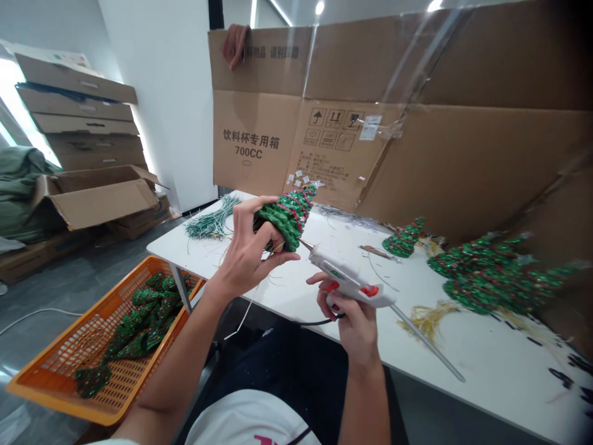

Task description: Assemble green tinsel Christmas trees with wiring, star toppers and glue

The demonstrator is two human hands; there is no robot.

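Observation:
My left hand (252, 247) grips a small green tinsel Christmas tree (291, 213) by its wide base. The tree lies tilted, its tip pointing up and to the right, with red trim wound round it. In my right hand (349, 315) is a white glue gun (349, 281) with red parts, my fingers wrapped round its handle. The gun's metal nozzle points at the tree's lower edge; whether they touch I cannot tell. A long grey glue stick (428, 343) juts from the gun's back end.
On the white table (343, 346) lie a bundle of green wires (213, 217), yellow strings (428, 321) and more tinsel trees (495, 275). An orange basket (50, 371) with several trees stands on the floor at left. Cardboard (259, 123) walls the table's back. An open box (104, 198) stands farther left.

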